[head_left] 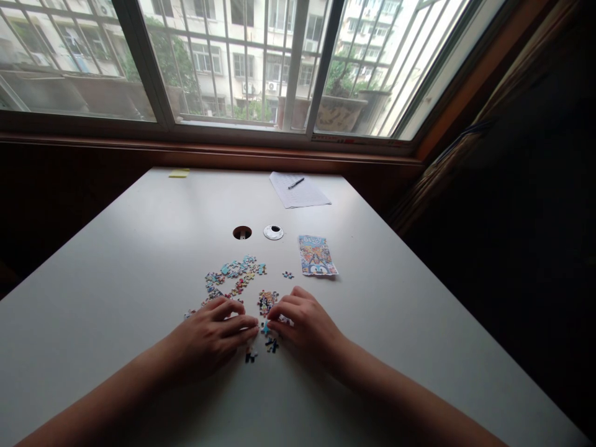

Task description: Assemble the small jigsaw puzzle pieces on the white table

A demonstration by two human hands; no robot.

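Note:
My right hand (302, 316) bends over the white table, its thumb and index finger pinched at a light-blue jigsaw puzzle piece (265, 327). Opposite it, my left hand (216, 329) has its thumb and fingertips drawn together; whatever they may hold is hidden. Just beyond the fingertips lies a small joined patch of puzzle pieces (267, 302), partly covered by my right hand. Dark puzzle pieces (272, 344) and another dark piece (251, 355) lie on the near side. A loose spread of mixed pieces (239, 268) reaches behind my left hand, which covers some of it.
A picture sheet (318, 256) lies beyond my right hand, with a few pieces (288, 274) to its left. Farther back are a round table hole (242, 233), a metal cover (273, 232), papers (298, 194) with a pen (296, 183), and yellow notes (179, 173). A barred window stands behind.

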